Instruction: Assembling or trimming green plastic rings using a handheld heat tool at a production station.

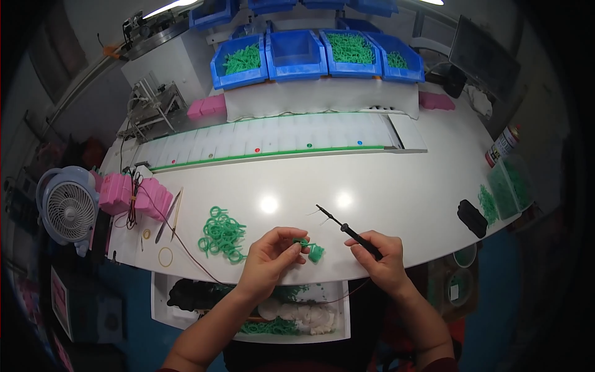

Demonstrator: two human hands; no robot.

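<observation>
My left hand [277,255] is closed at the fingertips on a small green ring piece [301,242]. A chunkier green block [316,253] sits right at those fingertips; whether it is joined to the ring piece I cannot tell. In my right hand [383,255] is a black pen tool [353,232], resembling a wax pen, gripped by its handle. Its thin dark tip points up and left, apart from the green piece, with fine wire-like strands near it. Left of my left hand lies a loose pile of green rings [222,235] on the white table [396,186].
An open drawer [251,338] with green pieces sits below the table edge. A thin red cord [192,245] crosses the left side. Pink blocks [116,193] and a fan [69,211] stand left. Blue bins [238,79] line the back; a black case [472,218] lies right.
</observation>
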